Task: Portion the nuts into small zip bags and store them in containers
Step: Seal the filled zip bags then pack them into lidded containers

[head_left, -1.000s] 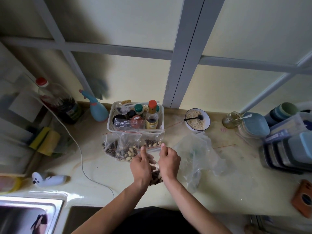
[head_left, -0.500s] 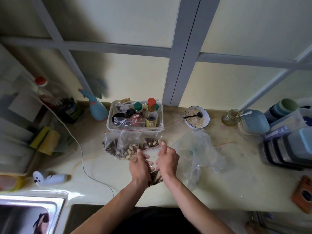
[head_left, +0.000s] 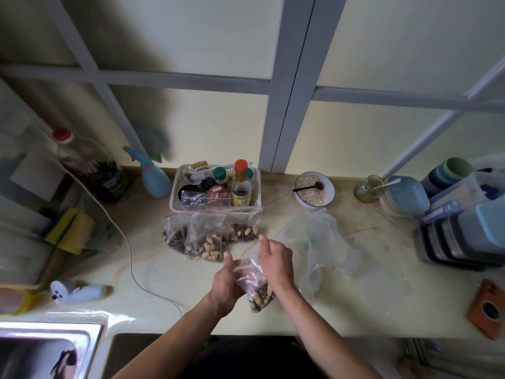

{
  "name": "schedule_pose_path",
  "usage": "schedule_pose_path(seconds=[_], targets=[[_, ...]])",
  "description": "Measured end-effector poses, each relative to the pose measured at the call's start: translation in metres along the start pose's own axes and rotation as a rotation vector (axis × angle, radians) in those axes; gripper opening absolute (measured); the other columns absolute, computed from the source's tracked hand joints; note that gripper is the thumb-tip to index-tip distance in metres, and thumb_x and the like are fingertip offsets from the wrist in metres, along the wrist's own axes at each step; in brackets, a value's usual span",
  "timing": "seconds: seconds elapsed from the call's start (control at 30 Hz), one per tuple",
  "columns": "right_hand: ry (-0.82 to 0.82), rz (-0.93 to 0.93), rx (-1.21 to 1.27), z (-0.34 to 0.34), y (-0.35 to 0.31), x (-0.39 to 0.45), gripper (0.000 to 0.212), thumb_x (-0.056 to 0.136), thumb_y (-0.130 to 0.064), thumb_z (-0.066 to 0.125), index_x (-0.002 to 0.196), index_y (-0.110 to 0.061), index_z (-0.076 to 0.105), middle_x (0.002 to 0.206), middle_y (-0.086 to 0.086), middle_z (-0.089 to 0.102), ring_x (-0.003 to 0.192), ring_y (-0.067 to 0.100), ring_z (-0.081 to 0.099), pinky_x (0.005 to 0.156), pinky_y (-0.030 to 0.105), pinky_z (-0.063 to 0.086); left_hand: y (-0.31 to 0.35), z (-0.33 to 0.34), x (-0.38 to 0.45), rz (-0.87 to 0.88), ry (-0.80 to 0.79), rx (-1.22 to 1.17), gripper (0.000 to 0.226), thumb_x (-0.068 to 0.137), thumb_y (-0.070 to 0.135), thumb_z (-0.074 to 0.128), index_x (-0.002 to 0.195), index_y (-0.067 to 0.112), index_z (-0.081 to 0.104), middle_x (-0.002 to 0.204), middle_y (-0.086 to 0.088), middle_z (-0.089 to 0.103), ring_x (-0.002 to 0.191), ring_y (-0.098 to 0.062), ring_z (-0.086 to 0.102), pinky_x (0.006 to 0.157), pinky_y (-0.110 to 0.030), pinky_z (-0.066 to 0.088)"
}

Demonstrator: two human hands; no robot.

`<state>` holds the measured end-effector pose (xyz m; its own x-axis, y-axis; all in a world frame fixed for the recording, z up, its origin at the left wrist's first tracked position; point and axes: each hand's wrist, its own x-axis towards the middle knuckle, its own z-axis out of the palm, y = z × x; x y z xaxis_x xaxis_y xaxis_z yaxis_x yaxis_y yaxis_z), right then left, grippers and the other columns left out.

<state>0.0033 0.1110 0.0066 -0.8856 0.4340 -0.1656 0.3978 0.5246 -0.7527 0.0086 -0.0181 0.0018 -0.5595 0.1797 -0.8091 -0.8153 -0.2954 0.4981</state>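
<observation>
Nuts sit low in the small zip bag (head_left: 255, 280) pinched between my left hand (head_left: 225, 283) and right hand (head_left: 276, 259), fingers clamped on its plastic above the counter (head_left: 164, 272). Whether the red seal beside my right fingertips is fully pressed, I cannot tell; a gap could spill peanuts and seeds when I tilt it.

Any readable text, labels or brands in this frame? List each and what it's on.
None can be read.
Yellow label on the red-capped bottle in the white basket: print too small and blurred.
Label on the dark jar at left: blurred.
Strip on the clear box at right: marks illegible.
Red marks on the counter: unreadable.
</observation>
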Motion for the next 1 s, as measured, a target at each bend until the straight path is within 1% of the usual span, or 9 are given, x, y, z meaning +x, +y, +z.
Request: schedule_pose_path(seconds=[0.13,0.17,0.27,0.37,0.4,0.5,0.67,0.87,1.0], targets=[[-0.161,-0.092,-0.076,-0.007,0.012,-0.002,0.056,0.105,-0.046,0.044,0.059,-0.015,0.051,0.061,0.009,0.064,0.068,0.036,0.059,0.069,0.041,0.049,0.005,-0.008,0.005,-0.044,-0.106,0.135,0.064,0.098,0.065,0.041,0.113,0.01,0.069,0.112,-0.002,0.075,0.103,-0.023,0.069,0.082,-0.034,0.055],[-0.189,-0.1,-0.09,-0.01,0.012,-0.004,0.056,0.104,-0.047,0.044,0.056,-0.018,0.048,0.057,0.006,0.06,0.069,0.035,0.059,0.068,0.039,0.048,0.008,-0.007,0.003,-0.028,-0.119,0.187,0.055,0.097,0.059,0.049,0.111,0.01,0.071,0.11,0.0,0.075,0.102,-0.019,0.068,0.083,-0.03,0.053],[-0.234,-0.09,-0.108,-0.018,0.01,-0.007,0.057,0.104,-0.042,0.049,0.049,-0.025,0.045,0.046,-0.01,0.052,0.064,0.023,0.059,0.068,0.032,0.042,0.01,-0.006,0.001,0.021,-0.145,0.207,0.024,0.094,0.029,0.066,0.096,0.005,0.07,0.091,-0.006,0.068,0.075,-0.014,0.062,0.071,-0.024,0.051],[-0.263,-0.037,-0.052,-0.025,0.008,-0.009,0.054,0.103,-0.043,0.05,0.054,-0.021,0.051,0.049,-0.013,0.056,0.048,0.006,0.052,0.06,0.027,0.04,0.008,-0.008,0.004,0.066,-0.203,0.222,0.036,0.087,0.026,0.075,0.102,-0.006,0.07,0.096,-0.022,0.066,0.083,-0.025,0.061,0.081,-0.035,0.053],[-0.276,0.0,-0.014,-0.026,0.007,-0.01,0.051,0.102,-0.044,0.049,0.059,-0.018,0.055,0.05,-0.008,0.056,0.043,0.007,0.051,0.054,0.026,0.04,0.007,-0.008,0.004,0.069,-0.214,0.227,0.039,0.087,0.027,0.076,0.106,-0.007,0.07,0.097,-0.024,0.067,0.086,-0.027,0.061,0.085,-0.038,0.053],[-0.307,0.144,0.144,-0.029,0.005,-0.015,0.038,0.099,-0.043,0.048,0.073,-0.017,0.059,0.053,0.0,0.05,0.039,0.019,0.051,0.039,0.026,0.038,0.006,-0.005,0.002,0.092,-0.137,0.254,0.022,0.091,0.022,0.071,0.097,0.0,0.072,0.083,-0.011,0.066,0.068,-0.015,0.06,0.067,-0.024,0.05],[-0.329,0.128,0.154,-0.032,0.003,-0.017,0.017,0.094,-0.03,0.055,0.081,-0.02,0.061,0.053,0.001,0.05,0.038,0.021,0.049,0.037,0.027,0.036,0.008,-0.001,0.0,0.079,-0.128,0.249,0.013,0.092,0.018,0.069,0.089,0.005,0.068,0.079,-0.01,0.063,0.062,-0.014,0.058,0.061,-0.021,0.048],[-0.356,0.1,0.149,-0.031,0.002,-0.018,0.015,0.097,-0.029,0.055,0.084,-0.023,0.061,0.051,-0.001,0.05,0.037,0.018,0.049,0.036,0.023,0.036,0.014,-0.003,0.002,0.078,-0.157,0.274,0.017,0.091,0.021,0.071,0.096,0.005,0.073,0.084,-0.006,0.07,0.068,-0.017,0.063,0.072,-0.029,0.049],[-0.347,0.1,0.144,-0.029,0.001,-0.016,0.014,0.096,-0.026,0.058,0.089,-0.016,0.064,0.048,-0.001,0.054,0.034,0.014,0.047,0.038,0.021,0.036,0.016,-0.004,0.005,0.113,-0.112,0.336,0.01,0.09,0.016,0.072,0.087,0.006,0.071,0.082,-0.008,0.069,0.066,-0.017,0.064,0.068,-0.024,0.052]])
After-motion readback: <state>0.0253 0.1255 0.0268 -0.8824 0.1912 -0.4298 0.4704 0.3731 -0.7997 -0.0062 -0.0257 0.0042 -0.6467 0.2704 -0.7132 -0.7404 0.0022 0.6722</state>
